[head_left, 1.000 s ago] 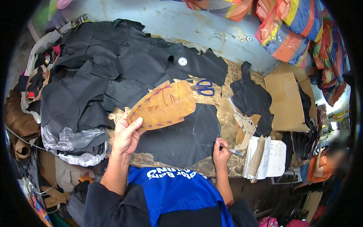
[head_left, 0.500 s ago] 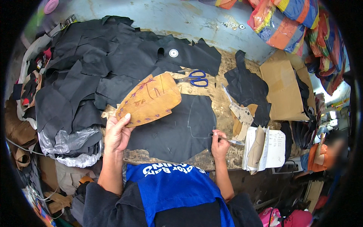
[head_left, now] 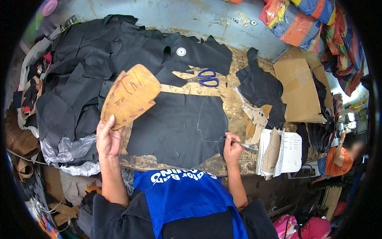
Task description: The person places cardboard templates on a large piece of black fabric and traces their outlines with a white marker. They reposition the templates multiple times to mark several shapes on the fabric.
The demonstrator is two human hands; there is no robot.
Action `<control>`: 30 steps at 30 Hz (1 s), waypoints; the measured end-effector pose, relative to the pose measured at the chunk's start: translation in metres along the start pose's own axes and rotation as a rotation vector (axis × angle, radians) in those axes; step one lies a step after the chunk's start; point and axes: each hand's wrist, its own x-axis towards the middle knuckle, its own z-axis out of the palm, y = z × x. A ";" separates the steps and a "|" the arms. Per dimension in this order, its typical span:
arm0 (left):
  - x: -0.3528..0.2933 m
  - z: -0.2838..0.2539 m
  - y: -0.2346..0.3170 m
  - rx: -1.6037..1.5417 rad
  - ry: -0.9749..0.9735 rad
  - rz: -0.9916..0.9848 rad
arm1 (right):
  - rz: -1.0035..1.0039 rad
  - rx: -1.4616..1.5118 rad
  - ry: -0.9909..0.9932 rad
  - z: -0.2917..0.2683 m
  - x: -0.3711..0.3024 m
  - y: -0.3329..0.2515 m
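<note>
Stiff tan cardboard template (head_left: 129,95) over matte black leather (head_left: 175,133).

Left hand (head_left: 107,139) holding tan pattern board (head_left: 129,95), right hand (head_left: 232,148) gripping marking pen (head_left: 240,143), black leather (head_left: 175,131)

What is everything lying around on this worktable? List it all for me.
Cardboard pattern: one, tan, lifted off the table at left in the left hand.
Black sheet: one, flat at the table's middle, a pale traced outline on it.
Black pieces: a heap, far left of the table.
Scissors: one pair, blue handles, beyond the sheet.
Round disc: one, white, on the heap.
Cardboard pieces: several, brown, right side.
Papers: a few, white, right edge.
Table: one, worn wood.
Apron: one, blue, on the person.
Left hand: grips the pattern's lower edge.
Right hand: holds a thin silver marking tool at the outline.
</note>
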 end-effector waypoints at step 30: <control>0.005 -0.048 -0.015 -0.095 0.129 -0.129 | 0.153 -0.331 0.180 -0.061 0.036 -0.022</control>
